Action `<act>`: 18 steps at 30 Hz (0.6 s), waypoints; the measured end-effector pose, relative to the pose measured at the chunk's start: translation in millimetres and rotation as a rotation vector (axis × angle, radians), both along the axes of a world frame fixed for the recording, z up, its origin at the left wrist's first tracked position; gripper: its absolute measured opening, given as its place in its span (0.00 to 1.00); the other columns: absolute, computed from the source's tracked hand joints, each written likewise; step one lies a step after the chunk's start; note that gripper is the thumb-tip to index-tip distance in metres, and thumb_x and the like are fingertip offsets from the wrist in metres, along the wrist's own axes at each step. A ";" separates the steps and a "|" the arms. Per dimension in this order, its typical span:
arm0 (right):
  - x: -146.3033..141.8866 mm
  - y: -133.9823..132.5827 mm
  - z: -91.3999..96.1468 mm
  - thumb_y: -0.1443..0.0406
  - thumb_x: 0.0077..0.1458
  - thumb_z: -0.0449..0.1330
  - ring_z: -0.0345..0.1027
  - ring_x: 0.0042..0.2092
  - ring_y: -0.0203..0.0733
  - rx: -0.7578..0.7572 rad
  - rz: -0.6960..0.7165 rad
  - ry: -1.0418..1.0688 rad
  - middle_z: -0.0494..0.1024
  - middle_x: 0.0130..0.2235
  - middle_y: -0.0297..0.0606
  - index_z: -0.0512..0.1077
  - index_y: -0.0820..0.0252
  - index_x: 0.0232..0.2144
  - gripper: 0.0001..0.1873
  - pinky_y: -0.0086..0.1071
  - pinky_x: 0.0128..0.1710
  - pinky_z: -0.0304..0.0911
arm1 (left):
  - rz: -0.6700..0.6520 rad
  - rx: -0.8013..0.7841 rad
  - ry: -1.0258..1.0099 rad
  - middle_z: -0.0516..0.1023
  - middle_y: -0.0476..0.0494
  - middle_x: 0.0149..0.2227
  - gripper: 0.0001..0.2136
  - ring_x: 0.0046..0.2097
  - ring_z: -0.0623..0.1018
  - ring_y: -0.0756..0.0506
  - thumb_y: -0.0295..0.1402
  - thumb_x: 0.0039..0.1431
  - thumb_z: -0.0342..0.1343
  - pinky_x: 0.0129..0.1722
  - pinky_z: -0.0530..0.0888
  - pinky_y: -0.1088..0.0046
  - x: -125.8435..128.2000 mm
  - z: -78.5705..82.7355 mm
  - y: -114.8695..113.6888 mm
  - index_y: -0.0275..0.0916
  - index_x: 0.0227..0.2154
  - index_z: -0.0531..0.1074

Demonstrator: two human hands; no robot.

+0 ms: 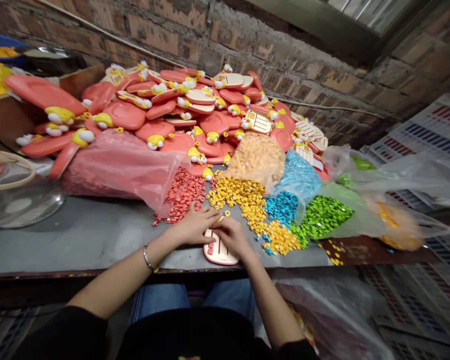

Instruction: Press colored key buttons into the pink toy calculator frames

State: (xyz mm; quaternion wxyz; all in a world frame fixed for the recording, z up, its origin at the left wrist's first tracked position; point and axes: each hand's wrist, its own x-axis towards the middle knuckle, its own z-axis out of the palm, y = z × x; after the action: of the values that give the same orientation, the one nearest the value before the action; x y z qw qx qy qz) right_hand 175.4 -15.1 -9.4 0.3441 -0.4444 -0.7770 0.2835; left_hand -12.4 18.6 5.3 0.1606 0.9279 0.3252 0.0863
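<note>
A cream slotted toy board with a red rim lies flat at the table's front edge, with a few red pieces at its left side. My left hand reaches over its upper left part, thumb on the face and fingers along the top edge, closed on it. My right hand rests on the upper right part, fingers bent and fingertips together near the left fingers. Whatever those fingertips may hold is hidden. Loose red beads are beside my left hand, and yellow beads spread beyond my right.
Red toy boards with yellow, white-eyed heads are heaped along the brick wall. A pink bag, blue beads and green beads stand on the table. A clear container is left; stacked crates are right.
</note>
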 end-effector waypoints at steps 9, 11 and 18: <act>6.9 -3.8 -0.2 0.64 0.53 0.64 0.74 0.35 0.42 -0.185 0.116 0.106 0.81 0.35 0.39 0.77 0.58 0.39 0.10 0.34 0.38 0.69 | -0.043 -0.020 -0.060 0.65 0.41 0.62 0.30 0.59 0.63 0.36 0.47 0.57 0.55 0.61 0.46 0.48 -5.3 5.8 -1.4 0.44 0.61 0.60; 8.3 -3.6 2.0 0.62 0.53 0.64 0.75 0.35 0.42 -0.219 0.154 0.105 0.81 0.36 0.40 0.77 0.58 0.41 0.13 0.35 0.38 0.69 | -0.060 -0.046 -0.059 0.64 0.41 0.62 0.31 0.59 0.63 0.35 0.50 0.56 0.56 0.61 0.47 0.48 -7.5 7.4 -0.2 0.45 0.61 0.60; 18.2 9.9 3.3 0.57 0.58 0.60 0.75 0.43 0.45 -0.292 0.152 0.191 0.81 0.42 0.42 0.77 0.57 0.40 0.13 0.39 0.44 0.70 | 0.000 -0.029 -0.050 0.66 0.43 0.61 0.24 0.60 0.63 0.38 0.48 0.65 0.48 0.62 0.44 0.47 -2.6 5.1 -1.3 0.45 0.60 0.61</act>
State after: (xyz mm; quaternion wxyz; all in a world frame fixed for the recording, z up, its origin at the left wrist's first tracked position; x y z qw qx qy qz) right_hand 193.6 -5.2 -6.1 0.3256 -0.4005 -0.7230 0.4592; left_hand -14.9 17.3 10.4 0.1822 0.9231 0.3221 0.1050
